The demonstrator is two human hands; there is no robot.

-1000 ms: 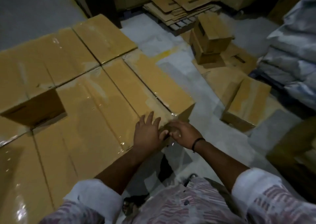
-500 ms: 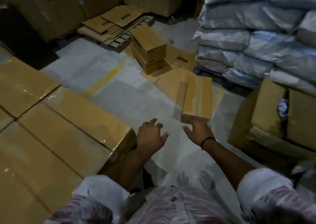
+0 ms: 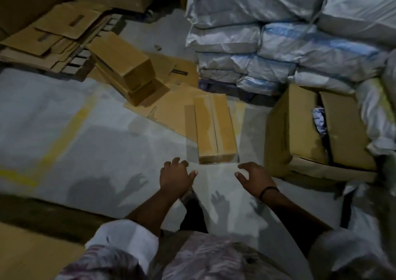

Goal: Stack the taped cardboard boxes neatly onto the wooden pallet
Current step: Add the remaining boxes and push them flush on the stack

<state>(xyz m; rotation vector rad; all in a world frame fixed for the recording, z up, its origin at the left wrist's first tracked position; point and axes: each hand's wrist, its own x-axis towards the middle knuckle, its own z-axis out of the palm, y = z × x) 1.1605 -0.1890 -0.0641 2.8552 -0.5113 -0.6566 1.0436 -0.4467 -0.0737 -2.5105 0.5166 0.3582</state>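
The taped box [image 3: 216, 130] lies flat on the grey floor [image 3: 96, 151] at 12 o'clock from both hands. The left hand [image 3: 174, 178] and right hand [image 3: 255, 180] hang just short of its near end, fingers spread and empty. An open carton [image 3: 300, 134] crowds it at 3 o'clock, with grey sacks [image 3: 278, 44] behind. Two stacked boxes [image 3: 122, 65] sit at 10 o'clock on loose flattened cardboard [image 3: 171, 110]. The box stack [image 3: 25, 254] at 7 o'clock is cut off and dim. Half a second ago it filled the left side, and the hands were closer together.
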